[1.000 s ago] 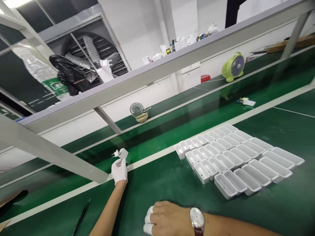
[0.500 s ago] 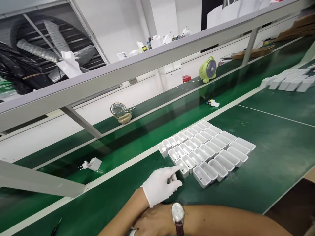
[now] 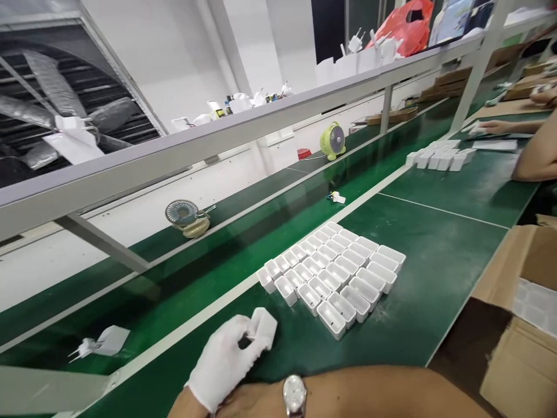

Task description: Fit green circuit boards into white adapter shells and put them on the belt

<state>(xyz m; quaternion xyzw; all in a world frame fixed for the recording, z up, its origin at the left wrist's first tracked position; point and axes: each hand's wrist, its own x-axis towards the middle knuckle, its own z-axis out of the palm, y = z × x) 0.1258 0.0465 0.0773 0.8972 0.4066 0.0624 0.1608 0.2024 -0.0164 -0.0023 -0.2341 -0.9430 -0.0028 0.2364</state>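
Note:
My left hand (image 3: 224, 363), in a white glove, is closed round a small white plastic shell (image 3: 264, 327) just above the green mat. My right forearm with a wristwatch (image 3: 295, 395) lies across the bottom edge; its hand is tucked behind the left wrist and its fingers do not show. To the right of the glove, several open white shells (image 3: 333, 273) stand in tight rows on the mat. A white plug adapter (image 3: 104, 342) lies on the conveyor belt at the far left.
Another small part (image 3: 337, 198) rides the belt further along. A grey fan (image 3: 186, 215) and a green fan (image 3: 333, 140) stand beyond the belt. An open cardboard box (image 3: 522, 348) is at the right. A co-worker's arm (image 3: 537, 154) and more shells (image 3: 439, 158) lie far right.
My left hand left the plug adapter on the belt, reached to the rows of shells and now holds one. The view has swung to the right.

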